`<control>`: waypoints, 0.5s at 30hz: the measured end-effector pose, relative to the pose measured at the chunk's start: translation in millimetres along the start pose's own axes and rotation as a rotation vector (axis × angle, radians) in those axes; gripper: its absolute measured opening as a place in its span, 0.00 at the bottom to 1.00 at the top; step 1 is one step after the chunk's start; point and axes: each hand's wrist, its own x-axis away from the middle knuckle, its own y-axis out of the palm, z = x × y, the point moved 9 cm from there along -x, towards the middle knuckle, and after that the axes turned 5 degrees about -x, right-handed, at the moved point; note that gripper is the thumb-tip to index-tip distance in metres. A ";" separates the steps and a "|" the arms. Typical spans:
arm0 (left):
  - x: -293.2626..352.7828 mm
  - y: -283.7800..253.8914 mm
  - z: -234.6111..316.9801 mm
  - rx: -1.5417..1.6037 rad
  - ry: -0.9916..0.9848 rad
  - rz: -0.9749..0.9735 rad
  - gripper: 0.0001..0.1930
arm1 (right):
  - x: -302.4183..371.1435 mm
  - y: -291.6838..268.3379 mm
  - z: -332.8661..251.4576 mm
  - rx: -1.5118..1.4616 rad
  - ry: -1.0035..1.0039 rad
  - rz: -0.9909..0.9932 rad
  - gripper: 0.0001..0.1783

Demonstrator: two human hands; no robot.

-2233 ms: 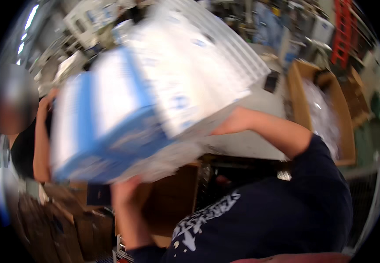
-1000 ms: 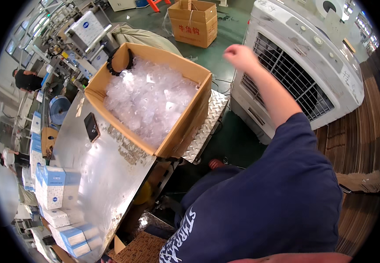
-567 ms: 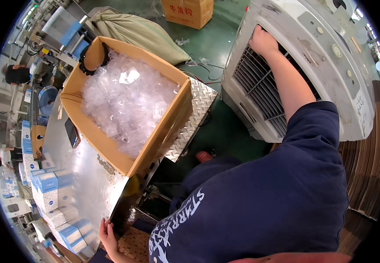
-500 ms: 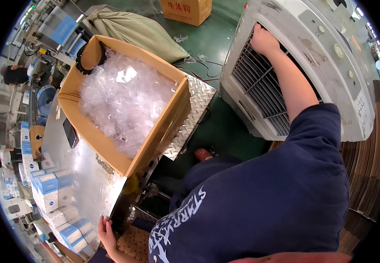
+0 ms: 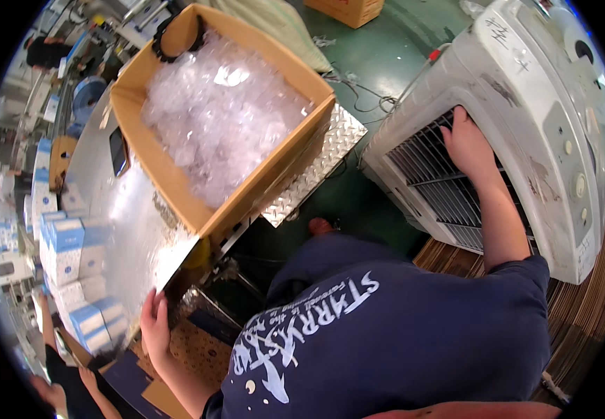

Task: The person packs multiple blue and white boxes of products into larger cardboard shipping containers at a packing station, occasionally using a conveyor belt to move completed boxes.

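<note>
Right hand: the right hand [image 5: 466,140] lay with fingers spread flat on the louvred grille of the white air cooler [image 5: 526,126], near the grille's upper edge; it pressed rather than pinched.
Left hand: the left hand [image 5: 154,327] curled over the near edge of the shiny metal table [image 5: 117,230], fingers wrapped on the rim, holding nothing loose.
Air cooler: it stood on the green floor [image 5: 386,56], under the right palm, its base beside the corrugated cardboard sheets [image 5: 581,314].
Between the hands: the person's dark blue shirt [image 5: 386,335] filled the gap, the body bent low.
Box: above the left hand, on the table, an open cardboard box [image 5: 177,188] held a heap of clear plastic bags [image 5: 219,119], filled close to the brim; a black ring-shaped part [image 5: 177,31] sat at its far corner.
Beyond the box: blue-and-white cartons [image 5: 69,251] stood stacked at the table's left edge.
Risk: weight on the grille could likely bend the slats or roll the cooler away, costing balance.
Risk: a tug on the table rim might shake the overhanging box and spill bags.
</note>
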 end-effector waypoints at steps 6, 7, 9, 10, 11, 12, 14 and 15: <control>30.9 137.2 127.7 0.047 0.412 -0.522 0.24 | 21.3 1.3 -10.3 0.040 -0.027 -0.009 0.20; 39.8 156.6 138.6 -0.012 0.453 -0.601 0.23 | 24.8 0.9 -10.5 0.028 -0.018 -0.019 0.20; 53.6 178.9 125.9 -0.020 0.472 -0.691 0.21 | 33.6 0.4 -13.8 0.019 -0.039 0.007 0.19; 57.9 185.0 108.4 0.025 0.454 -0.708 0.22 | 39.2 1.0 -17.5 0.027 -0.026 -0.007 0.18; 60.4 182.5 106.8 0.026 0.445 -0.727 0.21 | 47.2 -0.8 -17.8 0.042 0.001 -0.016 0.17; 62.8 178.2 99.8 0.051 0.403 -0.729 0.21 | 51.7 -2.9 -19.4 0.056 0.028 -0.026 0.17; 66.2 172.2 86.9 0.103 0.419 -0.729 0.21 | 56.6 -2.5 -29.3 0.026 0.098 -0.126 0.16; 68.2 170.4 83.1 0.111 0.404 -0.758 0.21 | 59.4 -2.6 -33.1 0.011 0.134 -0.178 0.15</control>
